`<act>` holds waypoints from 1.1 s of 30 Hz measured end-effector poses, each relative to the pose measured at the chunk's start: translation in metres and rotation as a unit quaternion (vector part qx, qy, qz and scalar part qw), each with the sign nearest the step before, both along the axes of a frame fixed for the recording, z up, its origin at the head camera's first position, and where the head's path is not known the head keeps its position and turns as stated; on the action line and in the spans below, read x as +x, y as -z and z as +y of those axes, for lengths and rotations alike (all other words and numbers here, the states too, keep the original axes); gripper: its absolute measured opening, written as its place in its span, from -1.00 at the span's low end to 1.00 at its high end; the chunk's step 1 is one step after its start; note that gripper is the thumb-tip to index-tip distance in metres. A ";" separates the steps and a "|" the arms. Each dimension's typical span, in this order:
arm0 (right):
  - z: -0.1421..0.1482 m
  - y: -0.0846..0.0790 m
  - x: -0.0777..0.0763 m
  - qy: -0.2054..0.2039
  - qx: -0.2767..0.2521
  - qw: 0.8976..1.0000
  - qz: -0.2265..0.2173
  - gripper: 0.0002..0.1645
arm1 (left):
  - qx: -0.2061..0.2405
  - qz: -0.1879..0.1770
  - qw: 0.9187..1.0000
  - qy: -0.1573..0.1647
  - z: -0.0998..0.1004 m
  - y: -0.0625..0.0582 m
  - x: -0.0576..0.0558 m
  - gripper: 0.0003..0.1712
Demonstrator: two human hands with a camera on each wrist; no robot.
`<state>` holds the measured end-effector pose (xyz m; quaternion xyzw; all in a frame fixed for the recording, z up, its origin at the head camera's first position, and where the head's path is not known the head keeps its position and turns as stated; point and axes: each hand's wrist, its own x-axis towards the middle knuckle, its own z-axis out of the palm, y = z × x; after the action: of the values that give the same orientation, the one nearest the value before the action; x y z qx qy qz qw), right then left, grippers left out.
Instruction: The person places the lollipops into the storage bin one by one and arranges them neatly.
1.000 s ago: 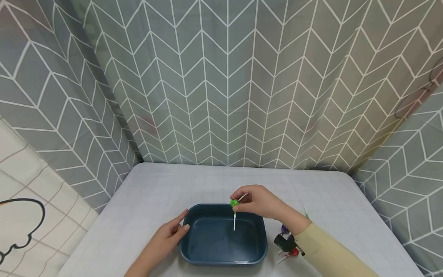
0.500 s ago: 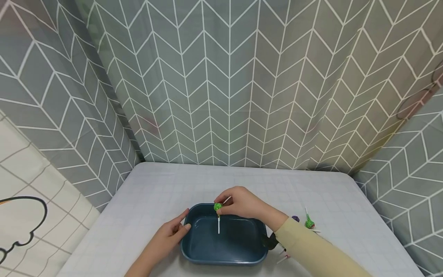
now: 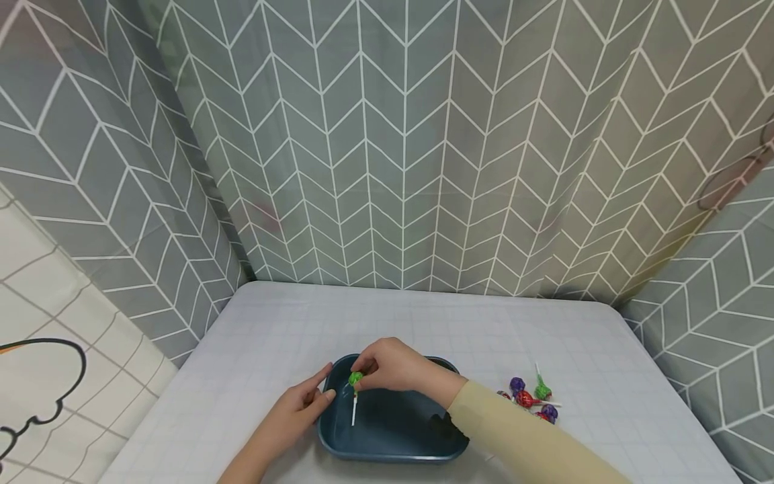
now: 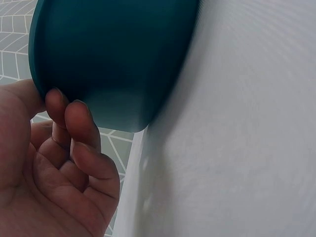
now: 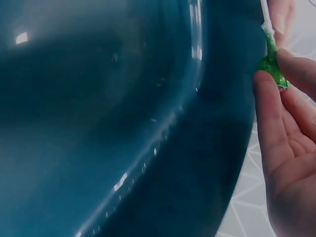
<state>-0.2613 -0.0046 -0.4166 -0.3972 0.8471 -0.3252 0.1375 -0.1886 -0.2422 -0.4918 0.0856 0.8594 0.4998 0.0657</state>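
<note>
A green-wrapped lollipop (image 3: 355,380) with a white stick hangs from my right hand (image 3: 393,365), pinched by its head between thumb and fingers, stick pointing down. It is over the left part of a dark blue rectangular basin (image 3: 393,460). In the right wrist view the green wrapper (image 5: 270,68) shows between the fingertips, beside the basin's wall. My left hand (image 3: 296,410) grips the basin's left rim. The left wrist view shows the thumb over the rim and curled fingertips (image 4: 81,118) against the basin's outer wall (image 4: 113,64).
Right of the basin lie several more lollipops: a green one (image 3: 542,390), a purple one (image 3: 517,385) and a red one (image 3: 525,399) among them. My right sleeve (image 3: 520,430) hides part of this pile. A white cloth (image 3: 290,316) covers the table, with patterned curtains (image 3: 399,168) behind.
My right hand has carried the green lollipop leftward across the basin, from its right half to its left end. More of the lollipop pile now shows. The left hand stays on the rim.
</note>
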 end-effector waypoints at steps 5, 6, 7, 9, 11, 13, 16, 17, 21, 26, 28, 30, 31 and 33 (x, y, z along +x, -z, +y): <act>-0.012 0.010 0.001 -0.014 0.030 0.999 0.019 -0.76 | 0.008 -0.001 1.000 -0.001 0.000 0.000 0.000 -0.27; -0.014 0.012 0.000 -0.015 0.034 0.999 0.021 -0.76 | 0.006 0.000 1.000 -0.001 -0.001 -0.001 0.000 -0.28; -0.016 0.013 0.000 -0.015 0.036 0.999 0.021 -0.76 | 0.004 -0.002 1.000 -0.002 -0.001 -0.001 0.000 -0.28; -0.019 0.017 -0.001 -0.013 0.038 0.999 0.020 -0.77 | 0.001 -0.003 1.000 -0.002 -0.001 0.000 0.000 -0.28; -0.021 0.020 -0.002 -0.009 0.036 0.999 0.013 -0.78 | 0.000 -0.004 1.000 -0.001 -0.002 0.000 0.000 -0.28; -0.023 0.022 -0.002 -0.006 0.038 0.999 0.009 -0.80 | 0.001 -0.005 1.000 0.002 -0.002 0.002 -0.001 -0.28; -0.025 0.024 -0.001 -0.004 0.043 0.999 0.007 -0.81 | 0.005 -0.007 1.000 0.003 -0.001 0.002 -0.001 -0.27; -0.025 0.025 -0.001 -0.005 0.044 0.999 0.008 -0.82 | 0.004 -0.006 1.000 0.003 -0.001 0.002 -0.001 -0.27; -0.029 0.027 -0.002 -0.008 0.044 0.999 0.009 -0.83 | 0.005 -0.002 1.000 0.002 -0.001 0.000 -0.001 -0.28; -0.035 0.031 -0.001 -0.018 0.052 0.998 0.026 -0.87 | 0.010 0.005 1.000 0.006 -0.002 0.000 0.000 -0.27; -0.038 0.033 -0.001 -0.021 0.055 0.998 0.030 -0.89 | 0.010 0.006 1.000 0.007 -0.001 0.000 0.000 -0.27; -0.040 0.035 -0.001 -0.022 0.059 0.998 0.030 -0.90 | 0.009 0.003 1.000 0.006 -0.001 0.000 0.000 -0.27; -0.041 0.035 -0.001 -0.021 0.061 0.998 0.028 -0.90 | 0.008 0.002 1.000 0.006 -0.002 0.000 0.000 -0.27; -0.043 0.037 -0.002 -0.016 0.066 0.997 0.026 -0.89 | 0.007 0.000 1.000 0.003 -0.002 0.000 0.000 -0.27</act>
<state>-0.2629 -0.0472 -0.4536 -0.4093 0.8636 -0.2556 0.1461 -0.1889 -0.2438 -0.4916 0.0890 0.8554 0.5060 0.0666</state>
